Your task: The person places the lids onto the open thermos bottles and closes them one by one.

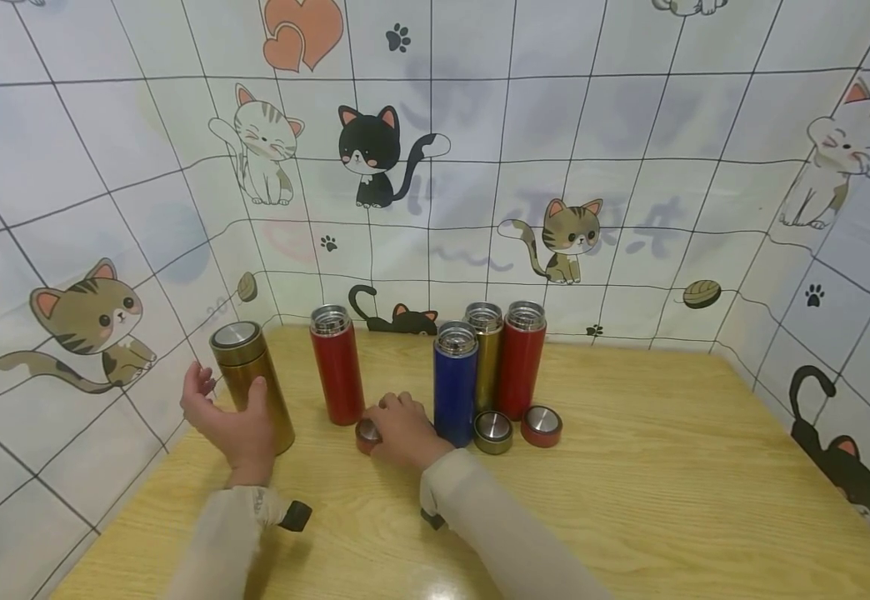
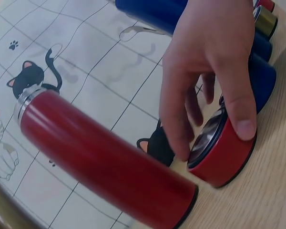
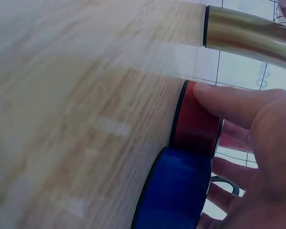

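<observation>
My left hand [image 1: 236, 429] is at the near side of a gold thermos bottle [image 1: 279, 417] with its lid on, fingers spread and thumb apart. The right hand [image 1: 407, 435] pinches a red bottle lid [image 2: 226, 160] resting on the table, thumb on its side and a fingertip at the opposite rim. Against that lid sits a blue lid [image 3: 176, 191], hidden by the hand in the head view. A lidless red bottle [image 1: 339, 371] stands just beyond the right hand, to its left. A lidless blue bottle [image 1: 456, 383] is close on its right.
Behind the blue bottle stand an open gold bottle [image 1: 488, 358] and another open red bottle [image 1: 522, 358]. A gold lid [image 1: 493, 432] and a second red lid [image 1: 542, 426] lie in front of them on the wooden table [image 1: 652, 467]. A cat-patterned wall covering [image 1: 472, 250] encloses the back and sides.
</observation>
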{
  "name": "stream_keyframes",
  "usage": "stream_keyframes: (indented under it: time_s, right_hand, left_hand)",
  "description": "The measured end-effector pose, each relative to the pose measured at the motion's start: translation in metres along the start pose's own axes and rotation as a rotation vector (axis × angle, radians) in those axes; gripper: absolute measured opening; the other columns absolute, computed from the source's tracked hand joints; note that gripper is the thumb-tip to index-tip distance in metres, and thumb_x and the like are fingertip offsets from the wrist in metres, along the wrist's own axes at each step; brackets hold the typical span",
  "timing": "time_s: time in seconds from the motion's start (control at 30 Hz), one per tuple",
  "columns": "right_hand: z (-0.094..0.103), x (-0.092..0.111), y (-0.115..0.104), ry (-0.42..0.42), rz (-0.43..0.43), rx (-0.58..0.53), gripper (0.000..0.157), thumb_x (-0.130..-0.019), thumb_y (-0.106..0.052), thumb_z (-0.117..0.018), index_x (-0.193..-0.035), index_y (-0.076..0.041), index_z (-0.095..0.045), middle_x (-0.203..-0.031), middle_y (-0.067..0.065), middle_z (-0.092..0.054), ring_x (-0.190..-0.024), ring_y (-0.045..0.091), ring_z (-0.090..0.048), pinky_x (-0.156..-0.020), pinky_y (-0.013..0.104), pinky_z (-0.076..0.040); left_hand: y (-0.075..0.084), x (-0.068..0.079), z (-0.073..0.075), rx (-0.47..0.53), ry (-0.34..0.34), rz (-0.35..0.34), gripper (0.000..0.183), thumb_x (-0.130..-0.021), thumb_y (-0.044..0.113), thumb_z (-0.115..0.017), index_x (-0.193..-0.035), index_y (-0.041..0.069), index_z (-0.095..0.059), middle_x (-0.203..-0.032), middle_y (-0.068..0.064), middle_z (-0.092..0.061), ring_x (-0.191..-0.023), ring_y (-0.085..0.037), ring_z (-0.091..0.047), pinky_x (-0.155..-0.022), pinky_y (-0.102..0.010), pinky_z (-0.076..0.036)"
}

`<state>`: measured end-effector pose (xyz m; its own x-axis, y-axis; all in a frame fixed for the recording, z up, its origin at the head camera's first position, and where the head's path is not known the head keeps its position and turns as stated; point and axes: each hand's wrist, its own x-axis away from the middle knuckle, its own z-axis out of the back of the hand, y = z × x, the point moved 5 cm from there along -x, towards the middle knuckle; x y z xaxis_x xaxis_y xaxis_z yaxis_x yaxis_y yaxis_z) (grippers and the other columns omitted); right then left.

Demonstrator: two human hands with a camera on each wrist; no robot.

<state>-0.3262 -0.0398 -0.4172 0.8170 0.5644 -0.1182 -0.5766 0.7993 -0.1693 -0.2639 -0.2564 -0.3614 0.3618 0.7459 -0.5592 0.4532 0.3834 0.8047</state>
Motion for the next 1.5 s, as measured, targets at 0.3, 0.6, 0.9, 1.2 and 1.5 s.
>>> stream_keyframes:
  time_s: [0.3, 0.6, 0.9, 1.2, 1.5]
  right_hand:
    - [-0.004, 0.003, 0.001, -0.034, 0.04, -0.046, 0.053, -0.082, -0.034, -0.078, -0.13, -0.021, -0.057, -0.122, -0.002, -0.062, -0.111, 0.02, -0.051, -0.098, 0.038, -0.037]
    - [-0.005, 0.005, 0.005, -0.017, 0.042, -0.097, 0.048, -0.087, -0.045, -0.071, -0.127, -0.022, -0.062, -0.113, -0.004, -0.063, -0.098, 0.016, -0.048, -0.089, 0.034, -0.039]
    - [-0.005, 0.007, 0.013, 0.008, -0.027, -0.232, 0.05, -0.086, -0.052, -0.068, -0.128, -0.025, -0.064, -0.107, -0.005, -0.06, -0.095, 0.014, -0.053, -0.083, 0.033, -0.045]
    - [0.009, 0.014, 0.016, 0.116, -0.084, -0.364, 0.048, -0.085, -0.057, -0.066, -0.122, -0.026, -0.065, -0.097, -0.009, -0.051, -0.081, 0.009, -0.053, -0.072, 0.025, -0.046]
    - [0.02, 0.021, 0.017, 0.269, -0.024, -0.392, 0.054, -0.085, -0.06, -0.064, -0.126, -0.025, -0.062, -0.103, -0.007, -0.053, -0.086, 0.009, -0.056, -0.075, 0.024, -0.049]
  left_hand:
    - [0.039, 0.031, -0.008, 0.218, 0.046, -0.082, 0.046, -0.079, -0.015, -0.056, -0.124, -0.004, -0.047, -0.106, -0.019, -0.047, -0.098, -0.027, -0.042, -0.083, -0.028, -0.031]
    - [0.029, 0.047, -0.025, 0.439, -0.057, -0.079, 0.036, -0.08, -0.022, -0.048, -0.115, -0.017, -0.046, -0.104, -0.02, -0.052, -0.095, -0.022, -0.051, -0.082, -0.026, -0.043]
    - [0.026, 0.056, -0.035, 0.292, -0.167, -0.231, 0.039, -0.077, -0.028, -0.048, -0.116, -0.021, -0.049, -0.111, -0.019, -0.059, -0.102, -0.043, -0.055, -0.092, -0.046, -0.047]
    - [0.003, 0.059, -0.05, 0.091, -0.338, -0.305, 0.059, -0.076, -0.022, -0.056, -0.133, -0.009, -0.045, -0.138, -0.016, -0.048, -0.126, -0.032, -0.045, -0.106, -0.047, -0.037]
    - [-0.023, 0.052, -0.071, -0.064, -0.491, -0.204, 0.075, -0.085, -0.003, -0.066, -0.149, 0.009, -0.03, -0.149, -0.015, -0.036, -0.136, -0.028, -0.034, -0.11, -0.047, -0.029]
